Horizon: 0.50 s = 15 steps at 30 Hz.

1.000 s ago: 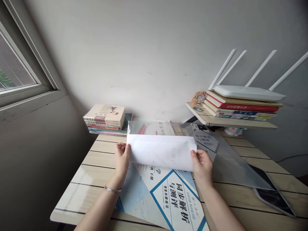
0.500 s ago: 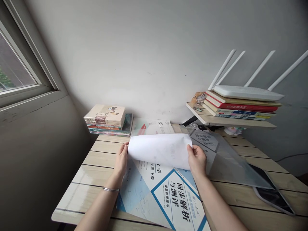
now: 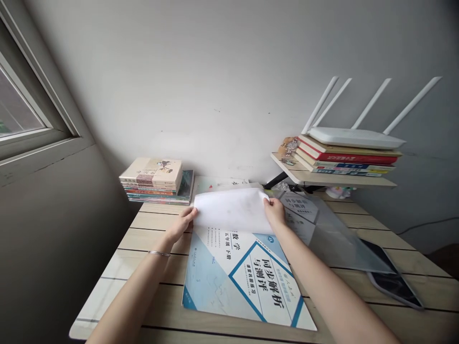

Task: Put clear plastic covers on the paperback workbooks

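A large blue-and-white workbook (image 3: 247, 277) with printed characters lies on the wooden table (image 3: 158, 229). Its far end is covered by a white flap (image 3: 232, 210) that curls up off the cover. My left hand (image 3: 182, 223) pinches the flap's left edge and my right hand (image 3: 275, 213) pinches its right edge, both arms stretched out over the table. A clear plastic sheet (image 3: 330, 234) spreads to the right of the book.
A stack of books (image 3: 154, 180) sits at the back left against the wall. On the right, a small shelf (image 3: 333, 179) carries more books and a white router (image 3: 355, 137) with antennas. A dark tablet (image 3: 392, 279) lies under the plastic sheet's right end. A window is at the left.
Both hands have carried the white flap away from me toward the wall, uncovering more of the workbook's cover. The view has shifted slightly as well.
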Tool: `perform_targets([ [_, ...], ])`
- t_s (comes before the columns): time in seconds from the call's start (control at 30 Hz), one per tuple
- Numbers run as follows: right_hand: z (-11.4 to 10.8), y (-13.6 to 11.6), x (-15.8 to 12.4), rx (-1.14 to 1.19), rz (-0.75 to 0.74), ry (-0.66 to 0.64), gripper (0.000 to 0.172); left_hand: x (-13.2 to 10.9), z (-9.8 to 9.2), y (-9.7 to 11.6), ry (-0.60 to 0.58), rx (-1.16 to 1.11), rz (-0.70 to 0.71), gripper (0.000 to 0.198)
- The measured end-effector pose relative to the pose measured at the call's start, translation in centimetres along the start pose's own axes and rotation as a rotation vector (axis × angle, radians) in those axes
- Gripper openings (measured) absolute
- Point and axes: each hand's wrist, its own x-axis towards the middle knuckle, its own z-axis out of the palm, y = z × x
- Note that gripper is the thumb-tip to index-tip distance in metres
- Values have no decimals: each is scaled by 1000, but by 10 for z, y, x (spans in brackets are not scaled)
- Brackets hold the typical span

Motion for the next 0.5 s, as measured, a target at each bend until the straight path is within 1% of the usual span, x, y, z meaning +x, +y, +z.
perform_targets([
  [0.07,3,-2,2,6,-12,-2,22,-2,-5,-5,-154,-8,16,43],
  [0.1,4,-4,4,14,-21,-5,23,-2,-7,-7,-201,-5,31,45],
  [0.13,5,-7,5,25,-33,-11,25,-1,-8,-9,-216,-4,46,48],
  [0.17,6,-10,7,39,-46,-22,28,1,-7,-10,-201,-1,54,52],
  [0.2,6,-14,9,55,-60,-37,30,3,-6,-10,-160,5,53,53],
  [0.3,0,-23,10,98,-98,-96,36,11,4,-12,-3,22,32,45],
  [0.37,-14,-23,2,110,-108,-120,37,13,10,-11,85,12,47,45],
  [0.43,-35,-15,-15,77,-98,-158,36,13,14,-10,147,-19,77,49],
  [0.47,-47,-8,-27,45,-81,-196,35,12,14,-10,166,-35,83,51],
  [0.5,-59,-1,-39,-46,-50,-275,33,10,14,-9,178,-47,83,52],
])
